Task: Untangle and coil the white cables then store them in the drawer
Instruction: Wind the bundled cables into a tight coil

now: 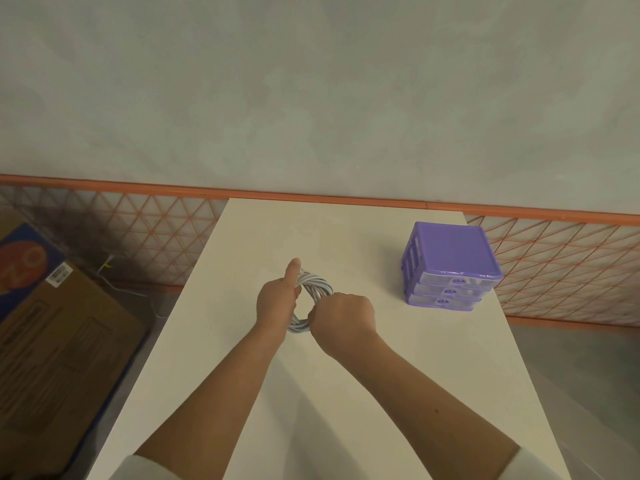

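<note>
A white cable (317, 284) is wound into a round coil, held above the middle of the white table (346, 393). My left hand (277, 299) grips the coil's left side, thumb pointing up. My right hand (341, 318) grips its lower right side, fingers curled round the strands. The lower part of the coil (298, 327) shows between both hands. A purple drawer unit (450, 265) with three clear-fronted drawers, all closed, stands at the table's right, apart from my hands.
A cardboard box (59, 341) lies on the floor left of the table. A thin white wire (131, 292) runs along the floor by the wall. An orange lattice panel (561, 265) lines the wall base behind the table.
</note>
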The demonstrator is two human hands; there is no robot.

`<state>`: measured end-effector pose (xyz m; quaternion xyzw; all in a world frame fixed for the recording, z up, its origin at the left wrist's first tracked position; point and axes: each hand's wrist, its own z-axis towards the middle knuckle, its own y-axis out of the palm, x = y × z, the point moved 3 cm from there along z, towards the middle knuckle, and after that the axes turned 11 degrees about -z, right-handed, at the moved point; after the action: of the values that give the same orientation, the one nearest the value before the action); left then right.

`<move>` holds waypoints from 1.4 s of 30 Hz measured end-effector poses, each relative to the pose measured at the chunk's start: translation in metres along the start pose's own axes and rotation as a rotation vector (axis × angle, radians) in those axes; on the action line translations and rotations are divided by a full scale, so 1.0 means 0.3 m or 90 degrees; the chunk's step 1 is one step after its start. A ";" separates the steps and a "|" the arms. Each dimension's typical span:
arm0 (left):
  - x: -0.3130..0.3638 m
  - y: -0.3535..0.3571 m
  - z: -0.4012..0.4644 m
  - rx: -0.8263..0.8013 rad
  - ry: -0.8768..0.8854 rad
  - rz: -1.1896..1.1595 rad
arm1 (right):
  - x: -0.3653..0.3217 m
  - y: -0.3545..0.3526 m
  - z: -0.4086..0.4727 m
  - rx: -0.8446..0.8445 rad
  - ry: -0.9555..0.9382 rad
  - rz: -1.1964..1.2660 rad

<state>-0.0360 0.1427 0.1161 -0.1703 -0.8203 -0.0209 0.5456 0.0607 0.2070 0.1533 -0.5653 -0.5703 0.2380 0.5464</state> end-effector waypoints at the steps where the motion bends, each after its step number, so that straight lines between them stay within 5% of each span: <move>1: 0.001 0.002 -0.003 0.001 0.005 0.007 | 0.000 -0.005 -0.001 -0.002 -0.002 0.003; 11: 0.066 -0.013 -0.008 0.010 0.166 0.151 | 0.025 -0.007 -0.007 0.059 0.035 0.065; 17: 0.030 -0.026 -0.012 -0.053 -0.045 -0.090 | 0.023 0.061 -0.027 0.079 -0.009 0.038; 25: -0.021 -0.050 -0.022 -0.115 -0.122 -0.255 | -0.009 0.073 -0.055 0.054 -0.114 0.079; 31: -0.025 -0.057 -0.020 -0.107 -0.116 -0.320 | 0.010 0.068 -0.026 0.023 -0.036 0.208; 35: -0.014 -0.048 -0.029 -0.139 -0.112 -0.295 | 0.041 0.085 0.000 0.039 0.173 0.540; 42: 0.004 -0.032 -0.047 -0.172 -0.106 -0.161 | 0.073 0.086 0.034 -0.015 0.161 0.832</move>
<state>-0.0267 0.1309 0.1243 -0.1385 -0.8672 -0.1851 0.4410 0.0667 0.2367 0.1350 -0.8242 -0.0442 0.4459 0.3463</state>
